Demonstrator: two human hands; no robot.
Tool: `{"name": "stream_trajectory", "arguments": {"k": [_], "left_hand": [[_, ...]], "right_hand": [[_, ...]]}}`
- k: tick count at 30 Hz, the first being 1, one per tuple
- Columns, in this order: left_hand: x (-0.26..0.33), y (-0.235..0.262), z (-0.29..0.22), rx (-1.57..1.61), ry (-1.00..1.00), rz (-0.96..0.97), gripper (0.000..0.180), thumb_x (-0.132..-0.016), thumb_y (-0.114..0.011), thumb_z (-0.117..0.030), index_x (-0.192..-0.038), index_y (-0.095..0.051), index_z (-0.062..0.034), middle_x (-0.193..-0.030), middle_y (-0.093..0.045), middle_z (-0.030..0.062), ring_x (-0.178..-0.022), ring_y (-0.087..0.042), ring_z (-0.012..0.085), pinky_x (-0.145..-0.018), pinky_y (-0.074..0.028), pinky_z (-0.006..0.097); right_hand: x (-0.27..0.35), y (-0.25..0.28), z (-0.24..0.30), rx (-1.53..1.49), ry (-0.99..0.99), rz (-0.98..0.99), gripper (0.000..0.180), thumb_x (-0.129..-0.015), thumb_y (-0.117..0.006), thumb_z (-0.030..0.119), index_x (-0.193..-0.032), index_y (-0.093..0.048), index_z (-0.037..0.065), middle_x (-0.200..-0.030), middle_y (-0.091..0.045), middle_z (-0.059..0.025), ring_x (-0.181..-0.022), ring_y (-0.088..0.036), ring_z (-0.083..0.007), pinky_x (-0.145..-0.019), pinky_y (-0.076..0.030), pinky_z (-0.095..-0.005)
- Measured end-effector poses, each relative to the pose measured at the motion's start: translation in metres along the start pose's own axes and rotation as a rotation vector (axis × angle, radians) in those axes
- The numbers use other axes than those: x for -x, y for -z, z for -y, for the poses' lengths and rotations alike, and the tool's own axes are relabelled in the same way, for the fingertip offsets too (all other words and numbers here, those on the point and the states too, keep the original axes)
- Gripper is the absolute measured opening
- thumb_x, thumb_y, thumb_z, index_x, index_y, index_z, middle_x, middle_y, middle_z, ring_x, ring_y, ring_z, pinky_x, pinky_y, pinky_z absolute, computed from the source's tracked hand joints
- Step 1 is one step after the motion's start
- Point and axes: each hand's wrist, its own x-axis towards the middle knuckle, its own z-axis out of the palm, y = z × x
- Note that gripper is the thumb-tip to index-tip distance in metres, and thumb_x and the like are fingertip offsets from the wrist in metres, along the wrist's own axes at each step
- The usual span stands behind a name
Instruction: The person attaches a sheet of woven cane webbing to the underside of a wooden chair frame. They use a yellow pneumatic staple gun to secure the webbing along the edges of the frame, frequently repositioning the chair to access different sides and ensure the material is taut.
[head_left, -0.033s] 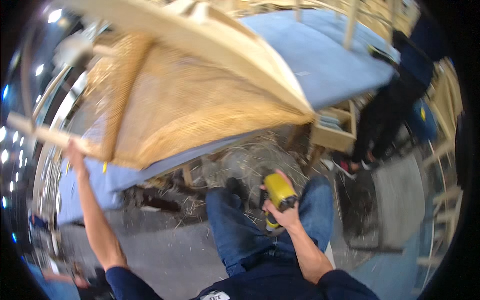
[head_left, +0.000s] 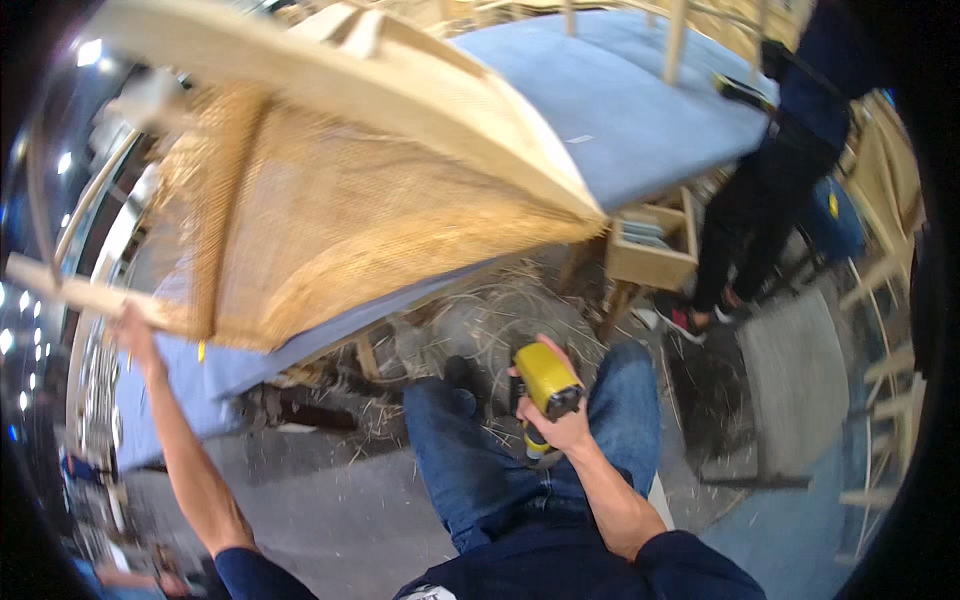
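Note:
A wooden chair frame [head_left: 470, 125] with woven tan webbing [head_left: 330, 200] lies tilted on a blue-covered table. My left hand [head_left: 137, 338] is stretched out to the far left, closed round a pale wooden leg of that frame; motion blurs its fingertips. Low over my lap, my right hand [head_left: 562, 425] grips a yellow-and-black handheld power tool [head_left: 547, 375], held well apart from the chair. The tool's exact kind is hard to tell from this angle. Loose fibres hang from the webbing at its left side.
The blue table cover [head_left: 620, 130] carries other wooden legs at the back. An open wooden box [head_left: 655, 262] with grey pieces inside hangs by the table's right edge. At right stands a co-worker in dark trousers [head_left: 760, 220] near a dark mat [head_left: 705, 400]. Straw scraps litter the floor.
The whole view has shifted slightly, so the chair frame, table and co-worker appear a little further left. Both hands keep their holds.

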Motion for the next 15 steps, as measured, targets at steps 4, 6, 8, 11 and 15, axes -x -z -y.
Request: {"name": "stream_trajectory", "arguments": {"k": [4,6,8,11,15], "left_hand": [[-0.084,0.111,-0.149,0.393,0.262,-0.067,0.049,-0.104,-0.046,-0.029,-0.140,-0.048,0.0051,-0.136,-0.054,0.0221,-0.126,-0.052,0.0308,-0.106,-0.042,0.044],[-0.122,0.133,-0.233,0.645,0.326,0.064,0.052,-0.105,-0.041,-0.034,-0.144,-0.045,0.0013,-0.142,-0.051,0.0195,-0.135,-0.047,0.0279,-0.115,-0.033,0.043],[-0.149,0.137,-0.287,0.694,0.206,0.258,0.051,-0.106,-0.036,-0.033,-0.147,-0.042,-0.0031,-0.146,-0.048,0.0164,-0.139,-0.043,0.0273,-0.119,-0.029,0.042],[-0.195,0.100,-0.304,1.187,0.179,0.398,0.056,-0.106,-0.036,-0.039,-0.152,-0.031,-0.0076,-0.154,-0.040,0.0141,-0.141,-0.040,0.0316,-0.122,-0.023,0.045],[-0.250,0.095,-0.381,1.297,0.362,0.415,0.049,-0.106,-0.039,-0.034,-0.144,-0.037,-0.0039,-0.144,-0.049,0.0163,-0.135,-0.047,0.0330,-0.117,-0.032,0.043]], "right_hand": [[-0.002,0.009,0.017,-0.033,0.053,-0.012,0.085,-0.072,-0.060,-0.012,-0.151,-0.033,0.000,-0.117,-0.065,-0.0111,-0.110,-0.064,-0.0180,-0.097,-0.047,-0.0292],[-0.011,0.011,0.026,-0.001,0.081,-0.035,0.084,-0.072,-0.060,-0.009,-0.151,-0.032,0.000,-0.113,-0.067,-0.0107,-0.106,-0.063,-0.0169,-0.096,-0.047,-0.0288],[-0.015,0.012,0.036,0.007,0.112,-0.080,0.083,-0.072,-0.059,-0.008,-0.151,-0.032,0.000,-0.113,-0.068,-0.0116,-0.104,-0.063,-0.0168,-0.095,-0.048,-0.0285],[-0.028,0.014,0.058,0.037,0.200,-0.116,0.084,-0.074,-0.058,-0.008,-0.152,-0.030,0.002,-0.113,-0.067,-0.0129,-0.094,-0.065,-0.0164,-0.085,-0.051,-0.0280],[-0.045,0.010,0.084,-0.189,0.182,-0.085,0.085,-0.078,-0.056,-0.009,-0.155,-0.024,0.008,-0.114,-0.065,-0.0148,-0.072,-0.062,-0.0130,-0.064,-0.052,-0.0260]]}}
